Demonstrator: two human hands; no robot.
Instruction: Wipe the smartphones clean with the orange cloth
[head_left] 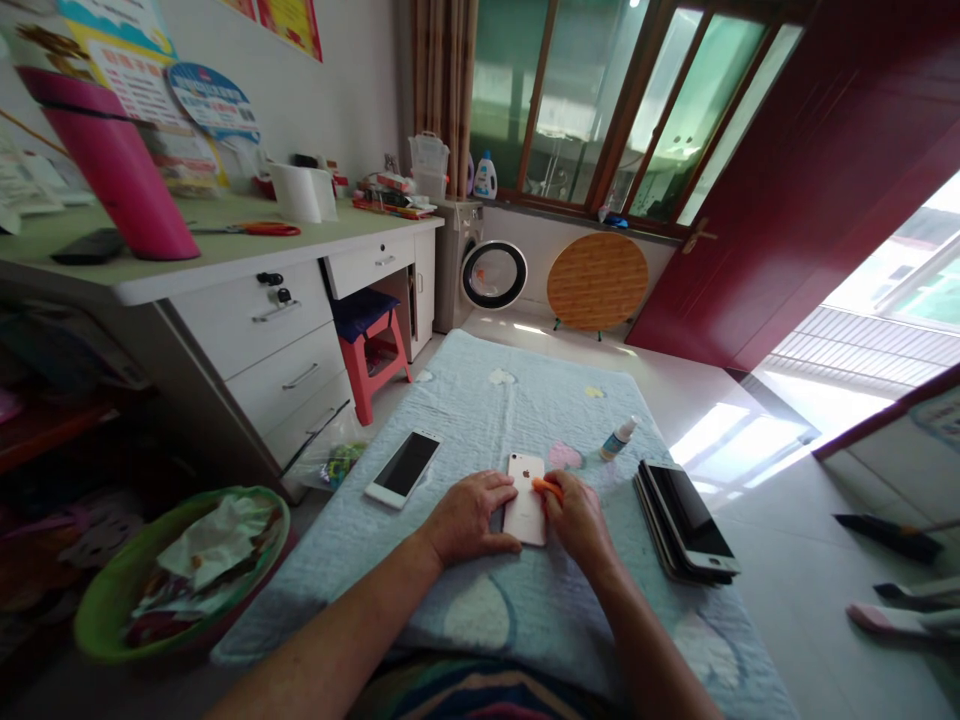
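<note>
- Nearest us, our bare forearms (pixel 341 632) angle inward
- Left hand (pixel 466 518): thumb and fingers apart, touching left edge of pale phone (pixel 525 518), back-up on blue cloth (pixel 495 400)
- Right hand (pixel 579 515): fingers pinched on orange tool (pixel 546 488) at phone's right side

From my head, above and behind my left hand (pixel 471 515) and right hand (pixel 579 518), one wide view faces forward and down, near my forearms (pixel 352 615) and reaching the window (pixel 585 110) well beyond both.
</note>
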